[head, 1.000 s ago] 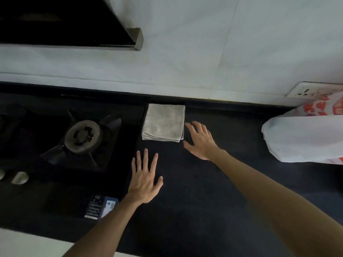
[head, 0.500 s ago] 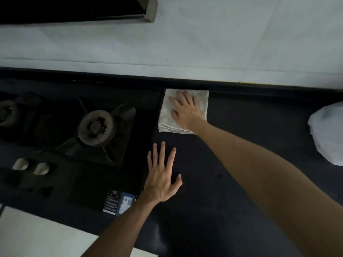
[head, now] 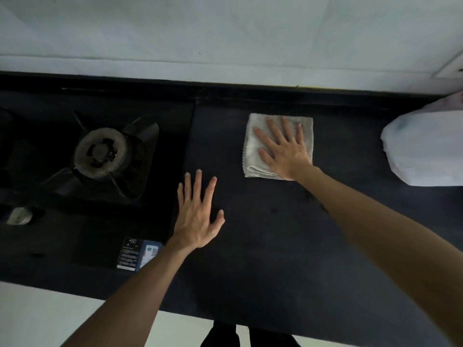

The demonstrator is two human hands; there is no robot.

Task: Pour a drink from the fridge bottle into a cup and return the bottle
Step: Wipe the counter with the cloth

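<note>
No bottle or cup is in view. My right hand (head: 285, 149) lies flat, fingers spread, on a folded grey cloth (head: 251, 166) on the dark countertop (head: 263, 246). It presses the cloth without gripping it. My left hand (head: 198, 214) rests flat and empty on the counter, fingers apart, at the stove's right edge and nearer to me than the cloth.
A black gas stove with a round burner (head: 101, 152) fills the left side, with a knob (head: 18, 216) and a label sticker (head: 139, 254) along its front. A white plastic bag (head: 423, 151) sits at the right edge. A white tiled wall runs behind the counter.
My right hand reached onto the cloth beside the stove and slid it to the right across the counter. The left hand stayed flat in place.
</note>
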